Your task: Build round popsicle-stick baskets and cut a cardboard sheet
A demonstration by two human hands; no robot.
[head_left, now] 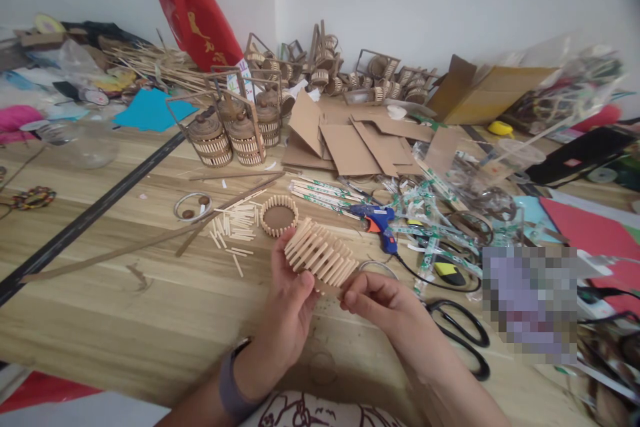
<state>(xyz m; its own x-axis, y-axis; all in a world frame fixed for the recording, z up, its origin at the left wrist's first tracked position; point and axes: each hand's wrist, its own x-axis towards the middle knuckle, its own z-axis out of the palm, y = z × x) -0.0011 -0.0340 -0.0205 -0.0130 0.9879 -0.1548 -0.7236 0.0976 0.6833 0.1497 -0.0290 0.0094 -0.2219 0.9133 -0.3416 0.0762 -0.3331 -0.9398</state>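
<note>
- The slatted stick piece (321, 252) is at the centre of the frame, tilted, its pale sticks in rows.
- The left hand (294, 300) is clamped on the slatted stick piece, thumb on its near side, fingers behind.
- The right hand (383, 303), just right of centre, pinches the end of a brown strip (329, 289) at the piece's lower edge, thumb and forefinger together.
- A small round stick-walled tray (279, 217) sits just behind the left hand, with loose short sticks (240, 221) to its left.
- Right of centre lies a blue glue gun (381, 221); black-handled scissors (463, 340) lie lower right.
- Lidded stick baskets (210, 140) stand upper left of centre, beside flat cardboard pieces (350, 147).
</note>
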